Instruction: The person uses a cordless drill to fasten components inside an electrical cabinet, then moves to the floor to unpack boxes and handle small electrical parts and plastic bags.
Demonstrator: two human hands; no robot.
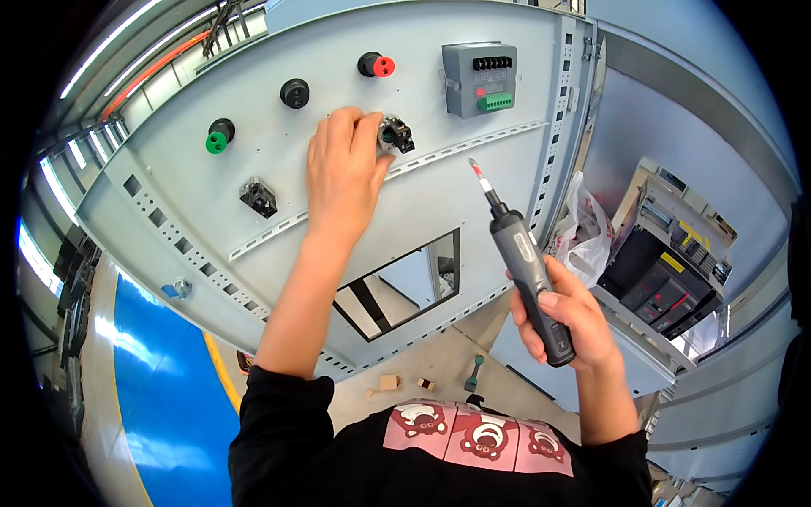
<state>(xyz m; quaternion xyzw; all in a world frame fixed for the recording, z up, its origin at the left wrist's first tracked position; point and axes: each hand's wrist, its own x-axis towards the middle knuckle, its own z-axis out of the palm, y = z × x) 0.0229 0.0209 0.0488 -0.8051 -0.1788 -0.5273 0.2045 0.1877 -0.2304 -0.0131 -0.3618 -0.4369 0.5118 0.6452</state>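
My right hand (574, 317) is wrapped round a grey and black cordless screwdriver (525, 270), thumb near its button. The bit points up toward the cabinet door, apart from its surface. My left hand (345, 169) has its fingers closed on a black switch block (395, 135) mounted on the door (405, 198); part of the block is hidden by the fingers. Above it sit a red-ended fitting (377, 65), a black round one (295, 93) and a green-ended one (220, 135). Another black switch block (258, 198) stands out from the door left of my forearm.
A grey meter (480, 80) with a green terminal strip is fixed at the door's upper right. A slotted rail (473, 149) crosses the door above a rectangular cutout (401, 283). Right, a black circuit breaker (663, 291) and plastic bag (583, 224) are in the cabinet. Small boxes (389, 383) lie below.
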